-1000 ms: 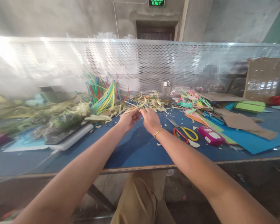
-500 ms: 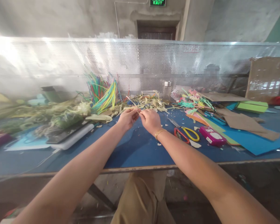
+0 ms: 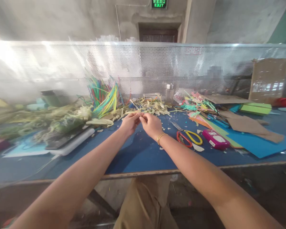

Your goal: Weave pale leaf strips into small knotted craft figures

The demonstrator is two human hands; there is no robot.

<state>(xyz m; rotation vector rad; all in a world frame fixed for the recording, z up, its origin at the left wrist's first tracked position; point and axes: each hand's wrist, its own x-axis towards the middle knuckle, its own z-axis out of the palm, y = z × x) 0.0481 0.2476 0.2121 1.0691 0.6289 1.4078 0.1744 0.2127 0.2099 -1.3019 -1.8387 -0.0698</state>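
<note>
Over the blue tabletop point(image 3: 143, 156), my left hand point(image 3: 130, 123) and my right hand point(image 3: 152, 125) meet at the fingertips. Both are closed in a pinch. A thin pale stick point(image 3: 134, 104) slants up and away from the left fingertips; its lower end is hidden by the fingers. My right thumb and forefinger press together right beside it, on something too small to make out. Just beyond the hands lies a heap of pale dried scraps point(image 3: 152, 105). Scissors point(image 3: 189, 136) with one red and one yellow handle lie right of my right wrist.
A purple box-like device point(image 3: 215, 139) sits beside the scissors, near blue card point(image 3: 259, 144) and brown cardboard point(image 3: 250, 124). Colourful thin strips point(image 3: 107, 97) and a clear bottle point(image 3: 169, 93) stand at the back. Tangled greenish fibre point(image 3: 64, 124) and a white slab point(image 3: 78, 143) lie left.
The hands have drawn slightly closer, the right fingertips now touching the left ones. The whole view has shifted slightly; objects on the table stay in place.
</note>
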